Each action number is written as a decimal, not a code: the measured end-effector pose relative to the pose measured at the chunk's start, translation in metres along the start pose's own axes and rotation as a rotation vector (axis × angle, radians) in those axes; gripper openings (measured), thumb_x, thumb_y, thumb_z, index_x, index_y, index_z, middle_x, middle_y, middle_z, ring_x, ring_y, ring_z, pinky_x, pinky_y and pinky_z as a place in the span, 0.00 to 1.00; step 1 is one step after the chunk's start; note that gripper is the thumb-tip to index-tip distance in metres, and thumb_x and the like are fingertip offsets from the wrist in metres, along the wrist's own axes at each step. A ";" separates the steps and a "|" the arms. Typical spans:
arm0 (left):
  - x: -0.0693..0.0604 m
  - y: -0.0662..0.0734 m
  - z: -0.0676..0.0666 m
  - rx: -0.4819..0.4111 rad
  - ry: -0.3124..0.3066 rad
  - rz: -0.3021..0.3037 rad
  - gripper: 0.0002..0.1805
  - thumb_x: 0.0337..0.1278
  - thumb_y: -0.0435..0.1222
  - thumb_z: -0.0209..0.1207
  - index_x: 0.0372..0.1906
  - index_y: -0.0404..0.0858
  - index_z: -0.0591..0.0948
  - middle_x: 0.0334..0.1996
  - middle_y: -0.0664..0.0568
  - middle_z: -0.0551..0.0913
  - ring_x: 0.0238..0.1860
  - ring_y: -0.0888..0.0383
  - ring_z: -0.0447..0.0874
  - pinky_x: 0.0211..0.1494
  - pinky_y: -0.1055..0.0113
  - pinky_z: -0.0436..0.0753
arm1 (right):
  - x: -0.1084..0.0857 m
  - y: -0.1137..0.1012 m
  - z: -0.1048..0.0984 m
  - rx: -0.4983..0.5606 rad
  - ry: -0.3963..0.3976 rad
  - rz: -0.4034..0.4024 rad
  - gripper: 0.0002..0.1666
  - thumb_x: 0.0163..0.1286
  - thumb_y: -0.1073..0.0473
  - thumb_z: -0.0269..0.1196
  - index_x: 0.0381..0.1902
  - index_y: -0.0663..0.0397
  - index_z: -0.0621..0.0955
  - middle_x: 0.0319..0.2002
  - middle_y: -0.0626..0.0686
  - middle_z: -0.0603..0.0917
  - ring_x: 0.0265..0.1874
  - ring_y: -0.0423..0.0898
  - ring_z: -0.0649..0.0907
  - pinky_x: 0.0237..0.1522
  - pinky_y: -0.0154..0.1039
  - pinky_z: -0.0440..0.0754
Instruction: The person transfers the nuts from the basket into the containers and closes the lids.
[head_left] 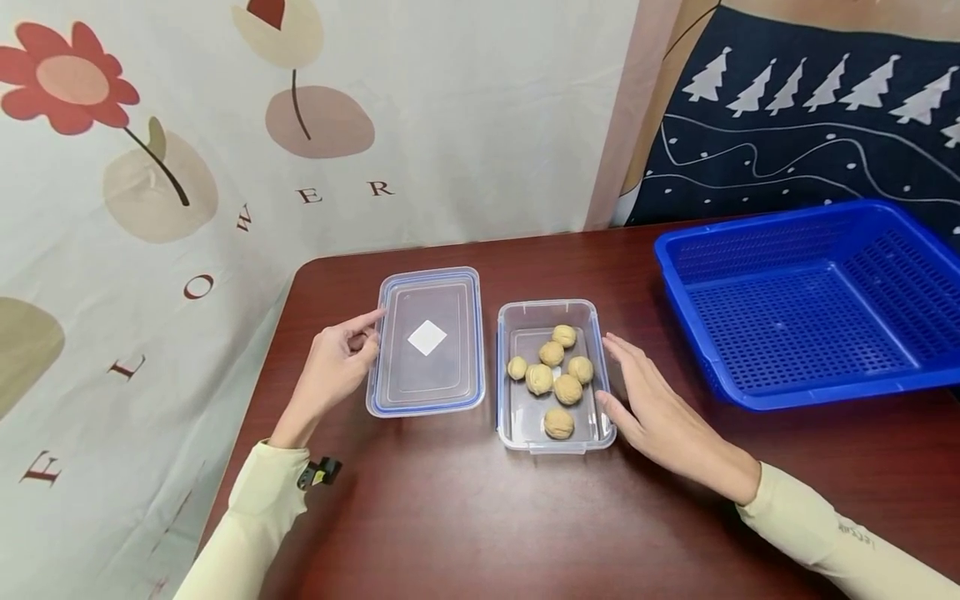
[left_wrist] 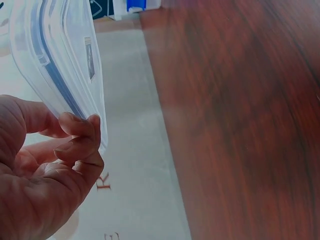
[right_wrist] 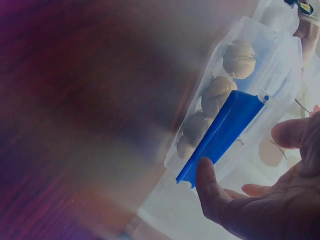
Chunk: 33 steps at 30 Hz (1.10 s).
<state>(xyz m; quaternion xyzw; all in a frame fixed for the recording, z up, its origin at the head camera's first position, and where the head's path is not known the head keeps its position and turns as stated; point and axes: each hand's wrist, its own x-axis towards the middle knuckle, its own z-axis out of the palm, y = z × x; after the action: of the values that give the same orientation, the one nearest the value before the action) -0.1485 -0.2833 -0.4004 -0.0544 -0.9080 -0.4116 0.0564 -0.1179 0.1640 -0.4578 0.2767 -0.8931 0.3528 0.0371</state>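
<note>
A clear plastic lid [head_left: 442, 379] with a blue seal and a white diamond sticker is at the left, its left edge pinched between the thumb and fingers of my left hand [head_left: 334, 364]. To its right stands a clear open container [head_left: 523, 429] holding several walnuts [head_left: 567, 389]. My right hand [head_left: 667, 417] lies along the container's right side with fingers extended. In the right wrist view, one fingertip is at the blue side latch [right_wrist: 222, 137], which hangs unfastened; whether it presses there I cannot tell.
A blue perforated basket [head_left: 795, 329] stands on the dark red table [head_left: 450, 517] at the right. Behind the table hang a white flower-printed cloth [head_left: 480, 125] and a dark cloth with white trees [head_left: 787, 150].
</note>
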 end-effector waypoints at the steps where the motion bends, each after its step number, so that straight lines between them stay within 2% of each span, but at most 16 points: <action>1: 0.000 0.003 0.002 -0.004 -0.004 0.000 0.25 0.71 0.24 0.54 0.70 0.28 0.82 0.20 0.55 0.68 0.19 0.66 0.60 0.21 0.71 0.59 | 0.001 0.001 0.000 0.006 0.006 -0.007 0.40 0.84 0.60 0.62 0.85 0.66 0.59 0.82 0.66 0.62 0.80 0.62 0.65 0.78 0.56 0.62; 7: 0.004 0.016 0.014 -0.019 -0.025 0.002 0.26 0.71 0.25 0.53 0.71 0.29 0.82 0.21 0.54 0.70 0.20 0.66 0.61 0.22 0.70 0.60 | 0.005 0.002 -0.003 0.029 0.041 -0.023 0.34 0.84 0.61 0.62 0.80 0.67 0.67 0.81 0.62 0.65 0.78 0.60 0.67 0.74 0.58 0.67; 11: 0.007 0.022 0.025 -0.019 -0.021 0.039 0.25 0.71 0.25 0.53 0.70 0.27 0.82 0.23 0.53 0.73 0.20 0.65 0.63 0.23 0.71 0.60 | 0.009 0.003 -0.004 0.037 0.084 -0.026 0.31 0.82 0.63 0.64 0.77 0.66 0.71 0.80 0.62 0.66 0.77 0.60 0.69 0.67 0.61 0.72; 16: 0.006 0.026 0.041 -0.042 0.003 0.074 0.25 0.68 0.24 0.54 0.68 0.25 0.83 0.26 0.51 0.77 0.23 0.63 0.69 0.24 0.73 0.64 | 0.011 0.001 -0.004 0.032 0.129 -0.030 0.31 0.79 0.66 0.65 0.76 0.65 0.72 0.81 0.63 0.63 0.77 0.61 0.67 0.63 0.59 0.73; 19: 0.004 0.029 0.050 -0.073 0.005 0.076 0.25 0.68 0.24 0.54 0.68 0.25 0.83 0.29 0.50 0.79 0.24 0.62 0.71 0.24 0.73 0.65 | 0.013 -0.001 -0.004 0.052 0.146 -0.041 0.31 0.80 0.67 0.64 0.76 0.64 0.72 0.75 0.62 0.70 0.69 0.56 0.74 0.56 0.53 0.79; 21: 0.004 0.031 0.054 -0.088 0.005 0.079 0.25 0.68 0.24 0.54 0.67 0.25 0.83 0.29 0.49 0.79 0.25 0.61 0.71 0.25 0.74 0.66 | 0.015 -0.001 -0.003 0.082 0.158 -0.049 0.29 0.80 0.68 0.63 0.76 0.64 0.72 0.67 0.60 0.77 0.60 0.51 0.80 0.51 0.47 0.82; 23: 0.004 0.034 0.059 -0.108 0.001 0.081 0.25 0.68 0.23 0.54 0.67 0.25 0.83 0.29 0.49 0.79 0.25 0.60 0.72 0.25 0.74 0.66 | 0.019 -0.001 -0.002 0.114 0.167 -0.060 0.28 0.81 0.69 0.61 0.75 0.64 0.74 0.58 0.58 0.81 0.51 0.47 0.82 0.46 0.42 0.83; 25: 0.004 0.037 0.064 -0.120 -0.001 0.082 0.25 0.67 0.23 0.54 0.67 0.25 0.83 0.29 0.49 0.79 0.26 0.59 0.73 0.26 0.74 0.67 | 0.022 -0.002 -0.001 0.143 0.177 -0.063 0.25 0.82 0.68 0.61 0.74 0.63 0.75 0.51 0.55 0.83 0.47 0.45 0.82 0.45 0.40 0.82; 29: 0.006 0.043 0.072 -0.142 -0.015 0.085 0.26 0.67 0.23 0.55 0.68 0.26 0.83 0.28 0.49 0.78 0.26 0.58 0.73 0.27 0.74 0.68 | 0.027 -0.003 0.002 0.184 0.205 -0.046 0.23 0.82 0.66 0.62 0.71 0.58 0.79 0.49 0.49 0.83 0.45 0.43 0.81 0.45 0.38 0.81; 33: 0.010 0.049 0.077 -0.145 -0.013 0.097 0.26 0.66 0.23 0.55 0.68 0.26 0.83 0.28 0.50 0.79 0.26 0.59 0.72 0.27 0.74 0.67 | 0.031 -0.004 0.003 0.206 0.216 -0.016 0.22 0.82 0.64 0.63 0.70 0.55 0.80 0.49 0.47 0.83 0.46 0.42 0.82 0.45 0.40 0.81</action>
<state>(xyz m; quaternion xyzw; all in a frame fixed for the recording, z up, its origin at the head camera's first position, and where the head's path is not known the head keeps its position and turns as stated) -0.1554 -0.1923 -0.4133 -0.1049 -0.8724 -0.4728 0.0660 -0.1415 0.1453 -0.4499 0.2467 -0.8407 0.4699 0.1073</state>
